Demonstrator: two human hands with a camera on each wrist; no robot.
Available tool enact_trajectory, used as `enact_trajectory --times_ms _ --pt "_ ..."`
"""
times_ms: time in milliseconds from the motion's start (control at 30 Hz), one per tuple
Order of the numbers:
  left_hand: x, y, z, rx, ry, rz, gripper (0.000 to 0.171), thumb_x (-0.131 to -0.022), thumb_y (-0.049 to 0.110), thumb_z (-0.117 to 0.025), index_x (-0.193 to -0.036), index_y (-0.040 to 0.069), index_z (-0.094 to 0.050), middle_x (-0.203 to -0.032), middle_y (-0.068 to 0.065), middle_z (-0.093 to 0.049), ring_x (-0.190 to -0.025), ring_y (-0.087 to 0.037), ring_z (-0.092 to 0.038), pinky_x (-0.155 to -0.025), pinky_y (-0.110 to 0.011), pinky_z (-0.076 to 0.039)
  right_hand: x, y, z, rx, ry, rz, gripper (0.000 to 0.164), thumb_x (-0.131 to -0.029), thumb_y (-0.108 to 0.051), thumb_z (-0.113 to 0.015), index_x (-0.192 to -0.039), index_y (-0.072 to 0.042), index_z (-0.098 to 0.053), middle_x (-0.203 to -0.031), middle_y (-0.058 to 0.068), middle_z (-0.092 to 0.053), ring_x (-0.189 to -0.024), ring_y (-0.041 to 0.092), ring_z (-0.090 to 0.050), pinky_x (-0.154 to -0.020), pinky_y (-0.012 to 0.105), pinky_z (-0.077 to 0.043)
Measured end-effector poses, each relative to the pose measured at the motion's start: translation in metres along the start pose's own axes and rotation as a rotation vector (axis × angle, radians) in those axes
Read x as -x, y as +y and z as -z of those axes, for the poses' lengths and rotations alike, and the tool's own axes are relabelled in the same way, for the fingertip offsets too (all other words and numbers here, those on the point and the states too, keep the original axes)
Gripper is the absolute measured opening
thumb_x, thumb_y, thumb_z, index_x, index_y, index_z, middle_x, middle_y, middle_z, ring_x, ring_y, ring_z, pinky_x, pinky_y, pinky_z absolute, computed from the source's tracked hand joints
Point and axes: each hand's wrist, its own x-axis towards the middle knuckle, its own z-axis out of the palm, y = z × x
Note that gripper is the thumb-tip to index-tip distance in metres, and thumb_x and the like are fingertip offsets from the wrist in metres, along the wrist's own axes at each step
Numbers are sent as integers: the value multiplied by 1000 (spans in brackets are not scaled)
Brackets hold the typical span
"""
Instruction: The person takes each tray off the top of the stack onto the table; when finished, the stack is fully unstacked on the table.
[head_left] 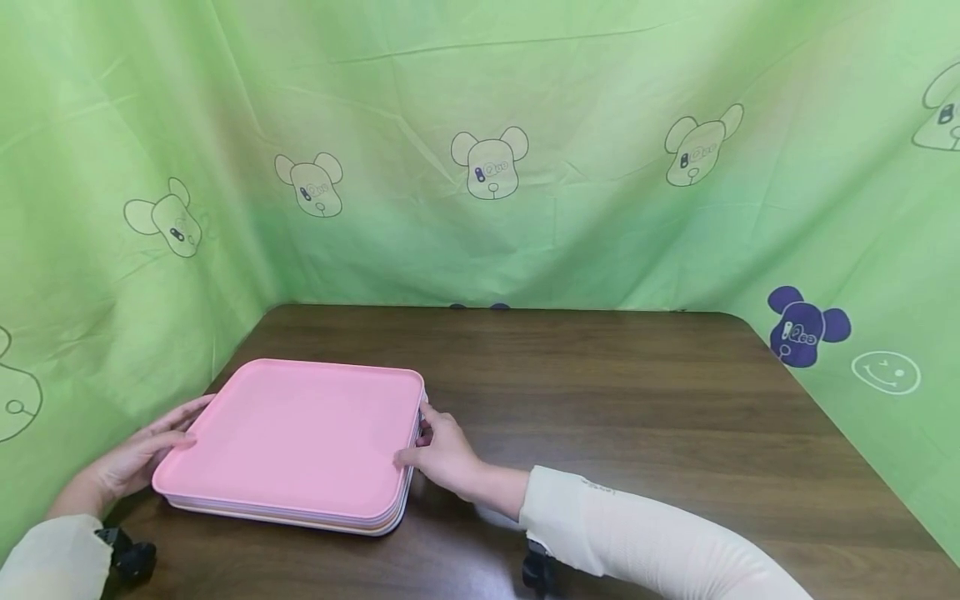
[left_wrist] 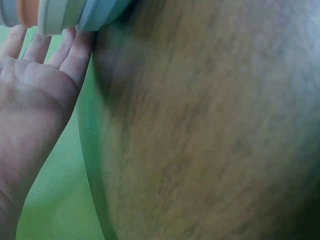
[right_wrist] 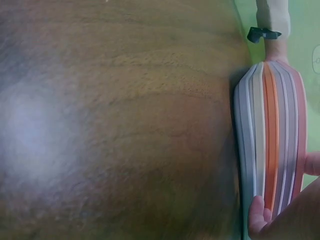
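A stack of rectangular trays lies at the left front of the table, with a pink tray on top. Below the pink one, the edges show grey-purple, orange, cream and bluish layers. My left hand holds the stack's left side, thumb on the pink rim and fingers along the outer edge. On the opposite side, my right hand grips the stack, its thumb over the pink rim and its fingers against the side edges. The left wrist view shows the left fingers reaching to the tray edges.
The brown wooden table extends to the right and behind the stack. A green curtain with printed bear faces surrounds its back and sides. Black wrist mounts sit by both pale sleeves.
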Motion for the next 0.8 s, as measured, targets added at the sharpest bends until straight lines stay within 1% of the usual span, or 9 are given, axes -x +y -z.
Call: enact_trajectory --times_ms 100,167,300,400,500,633,733,800 --pt "0 1 -1 -7 -3 -4 59 -101 0 -34 -143 41 -43 -129 24 -52 -110 -7 -56 -87 -32 -49 -1 0 -1 41 14 -7 92 -62 -1 -75 -144 9 -36 -100 15 -47 -81 20 -53 -65 24 -45" --pt "0 1 -1 -25 8 -7 59 -101 0 -34 -145 39 -41 -129 25 -51 -111 -5 -54 -87 -31 -49 -1 -2 -2 48 37 -11 92 -61 0 -74 -144 9 -36 -102 16 -46 -79 18 -51 -65 25 -44" --pt "0 0 0 -37 22 -15 59 -101 -1 -35 -147 35 -39 -131 26 -51 -114 -2 -52 -88 -30 -48 -3 -2 -3 33 80 -10 91 -61 1 -74 -145 6 -38 -105 17 -45 -85 24 -51 -66 26 -42" --pt "0 -1 0 -25 13 -24 59 -100 -2 -34 -148 32 -39 -132 26 -50 -115 0 -51 -89 -28 -47 -4 -1 -2 -6 82 -2 90 -63 2 -73 -145 4 -37 -105 15 -47 -89 28 -52 -65 23 -43" --pt "-1 -1 1 -23 10 -23 59 -100 -2 -35 -149 32 -39 -132 27 -49 -116 2 -50 -90 -28 -46 -5 -1 -1 -85 65 13 88 -64 5 -70 -146 4 -37 -101 13 -49 -86 25 -53 -63 21 -44" --pt "-1 -2 2 -31 15 -11 58 -101 -1 -34 -148 32 -40 -132 27 -50 -116 3 -50 -90 -29 -46 -6 -3 1 -214 42 14 86 -64 10 -66 -146 6 -37 -104 15 -56 -86 22 -58 -63 21 -47" --pt "-2 -3 2 -40 19 -13 56 -102 0 -34 -148 30 -40 -132 26 -50 -117 3 -49 -89 -28 -46 -7 -5 4 -297 37 -12 87 -65 11 -63 -147 5 -35 -110 17 -56 -87 21 -61 -65 23 -50" --pt "-2 -4 3 -49 18 -18 56 -102 0 -33 -149 28 -39 -133 25 -50 -118 5 -48 -90 -26 -45 -7 -6 5 -365 28 -47 88 -66 12 -62 -149 3 -32 -115 17 -53 -85 18 -63 -66 25 -52"
